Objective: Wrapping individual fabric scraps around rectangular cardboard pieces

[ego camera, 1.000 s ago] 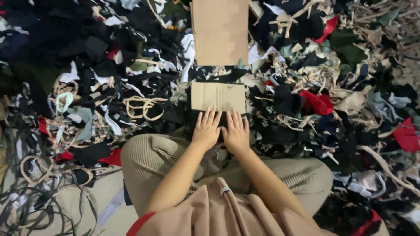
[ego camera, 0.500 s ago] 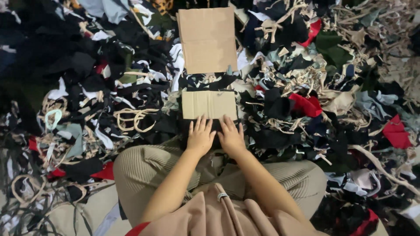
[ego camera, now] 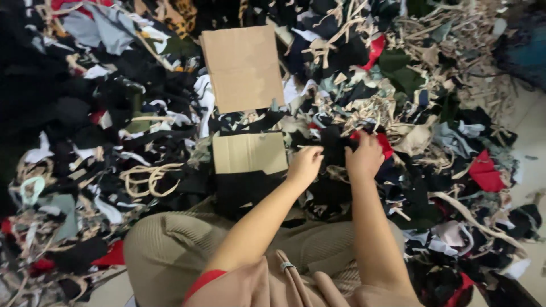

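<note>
From my feed, the heap of fabric scraps [ego camera: 102, 113] fills nearly the whole view: black, grey, white, tan and red offcuts and strips spread over the floor. Below it I see the person's ribbed tan trousers [ego camera: 187, 244], knees folded at the heap's near edge. On the scraps lies a large cardboard sheet [ego camera: 243, 67], and nearer the knees a smaller cardboard piece [ego camera: 249, 152] with black cloth lapping its lower edge. Just right of that smaller piece, the black scrap [ego camera: 333, 145] sits between both hands. The left hand [ego camera: 305, 165] has its fingers curled at the scrap's left edge; the right hand [ego camera: 364, 156] is closed down on its right side beside a red scrap [ego camera: 384, 143], though I cannot tell how firmly either grips.
</note>
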